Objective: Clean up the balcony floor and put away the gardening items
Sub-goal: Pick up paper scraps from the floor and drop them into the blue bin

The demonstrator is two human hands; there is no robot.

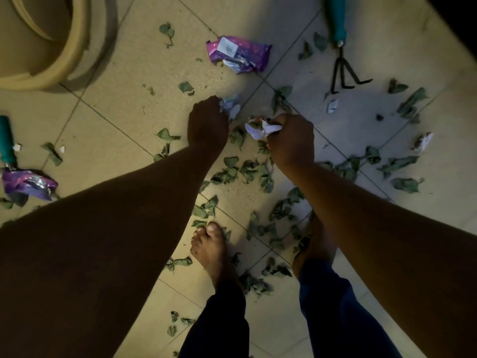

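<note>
lying far left on the beige tiled floor (124, 81): a teal-handled garden tool (7, 140), its head hidden under a crumpled purple foil wrapper (27, 186); a round beige plastic tub (46, 47) sits top left. left hand (207, 121) reaches down mid-frame, fingers curled round a crumpled whitish paper scrap (231, 105) at floor level. a second purple foil wrapper with a white label (238, 54) lies just beyond it, apart from both hands. right hand (291, 140) close beside, fingers closed on a wad of crumpled white paper (260, 129) with bits of leaf in it. dry green leaves (247, 171) scattered across tiles between and below the hands, around two bare feet (210, 250). upper right: a small black three-pronged hand rake with a teal handle (339, 47) flat on the floor, a white paper scrap (333, 105) just below its prongs, another crumpled white scrap (423, 141) far right.
</note>
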